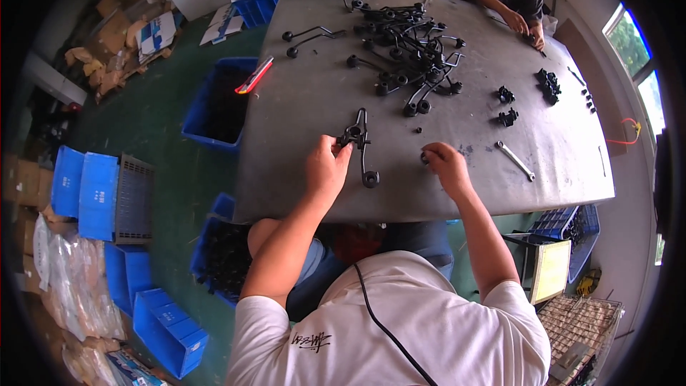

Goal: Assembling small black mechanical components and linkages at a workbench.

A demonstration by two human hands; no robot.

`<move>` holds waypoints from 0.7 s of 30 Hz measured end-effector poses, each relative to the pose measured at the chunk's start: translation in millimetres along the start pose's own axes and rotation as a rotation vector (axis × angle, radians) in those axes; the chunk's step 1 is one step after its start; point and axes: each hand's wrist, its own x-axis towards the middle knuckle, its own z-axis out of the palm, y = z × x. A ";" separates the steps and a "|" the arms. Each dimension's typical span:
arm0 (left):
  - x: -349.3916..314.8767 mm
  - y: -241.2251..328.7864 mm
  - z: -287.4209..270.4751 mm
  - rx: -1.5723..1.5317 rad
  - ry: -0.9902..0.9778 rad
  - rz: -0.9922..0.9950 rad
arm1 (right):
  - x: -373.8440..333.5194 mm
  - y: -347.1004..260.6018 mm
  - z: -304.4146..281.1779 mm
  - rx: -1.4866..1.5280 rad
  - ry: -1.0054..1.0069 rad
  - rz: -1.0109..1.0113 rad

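Observation:
My left hand [326, 169] pinches a black bent metal tube part [362, 144] with a clamp at its middle, lying on the grey table [300, 100]. My right hand [444, 164] rests on the table to the right, its fingers closed on a small black piece at its fingertips. A pile of similar black tube parts [411, 46] lies farther back in the table's middle.
A silver wrench [516, 160] lies right of my right hand. Small black clips [549, 86] sit at the right. Blue bins [214, 104] stand left of the table, more on the floor [100, 196]. Two other people's hands [525, 28] work at the far edge.

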 end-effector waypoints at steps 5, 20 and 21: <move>-0.2 -9.2 -0.9 -0.239 -0.096 -0.207 | -16.6 -13.6 29.9 -0.362 0.029 -0.385; -11.5 22.4 -1.1 -0.465 -0.262 -0.298 | -5.1 -80.2 57.6 0.243 -0.002 -0.228; -12.0 21.3 -0.8 -0.490 -0.285 -0.323 | -5.1 -79.0 59.1 0.243 -0.003 -0.230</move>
